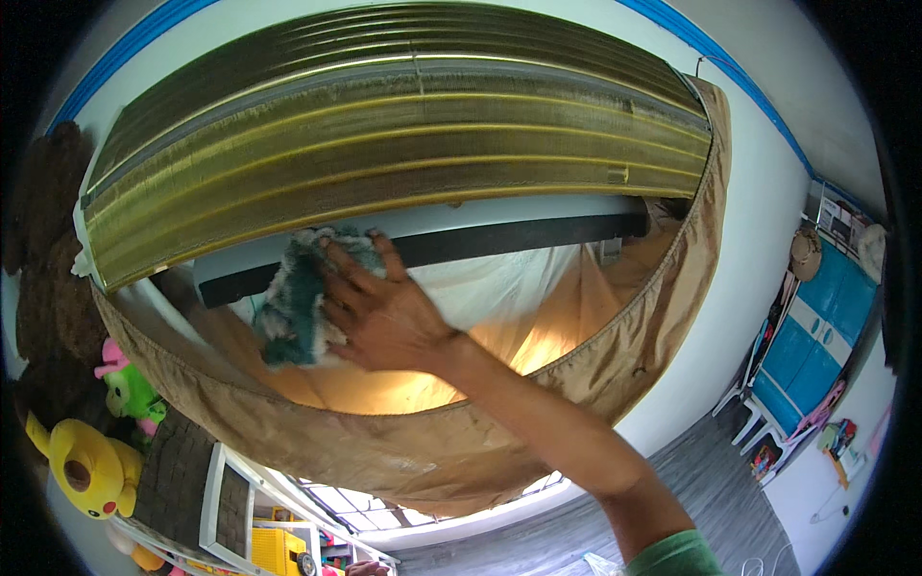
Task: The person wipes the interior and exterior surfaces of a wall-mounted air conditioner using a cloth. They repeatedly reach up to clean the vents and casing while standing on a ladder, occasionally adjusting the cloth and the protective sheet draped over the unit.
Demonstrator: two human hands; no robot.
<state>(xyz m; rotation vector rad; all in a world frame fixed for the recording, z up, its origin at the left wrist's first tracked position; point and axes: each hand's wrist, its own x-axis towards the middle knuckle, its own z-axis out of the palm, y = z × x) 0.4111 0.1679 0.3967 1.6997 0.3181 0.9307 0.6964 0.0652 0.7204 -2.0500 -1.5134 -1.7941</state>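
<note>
My right hand (384, 312) grips a fluffy green-and-white cloth (298, 302), pressed on the pale strip with a dark band (509, 235) along the lower part of a wall-mounted air-conditioner. Above it the unit's long finned coil (403, 144) is exposed, yellowish and grimy. A brown sheet bag (663, 317) hangs round the underside, its pale inner lining lit from below. At the bottom edge, only the fingers of my left hand (367, 568) show, too cut off to tell what they hold.
At left are dark brown plush (48, 240), yellow (82, 466) and green (130, 389) toys, and a white-framed shelf (226, 499) with toys. At right stand a blue cabinet (807, 336) and white chair (744, 413) on the grey floor (691, 509). A window (355, 509) lies below the bag.
</note>
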